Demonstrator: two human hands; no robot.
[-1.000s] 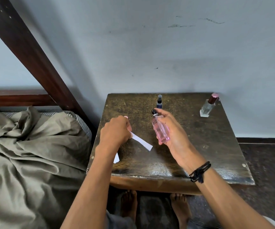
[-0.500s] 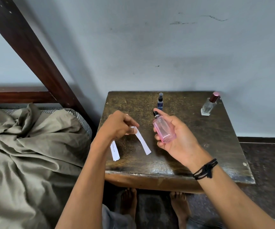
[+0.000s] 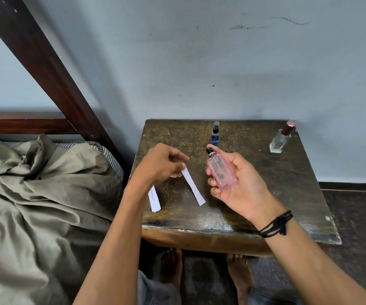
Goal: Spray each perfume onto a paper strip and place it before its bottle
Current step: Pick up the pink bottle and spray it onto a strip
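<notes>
head view, looking down: a person sits at a small, worn wooden table [image 3: 287, 194] set against a pale wall. the left hand [image 3: 162, 164] pinches the top end of a white paper strip [image 3: 193, 186] between thumb and fingertips, the other fingers curled in; the strip hangs down and slants right, its free end low over the tabletop. just to its right, not touching it, the right hand [image 3: 241, 186] lies palm up with a pink perfume bottle [image 3: 221, 172] across it, fingertips curled round the bottle's left side and its black nozzle pointing away from the person. at the back of the table a small blue spray bottle [image 3: 215, 134] stands upright, and a clear bottle with a dark cap [image 3: 280, 139] stands well apart near the far right corner. a few spare strips [image 3: 154, 199] lie near the table's left edge, partly behind the left forearm. a black cord bracelet [image 3: 276, 223] circles the right wrist. a rumpled olive sheet [image 3: 34, 183] covers a bed on the left.
</notes>
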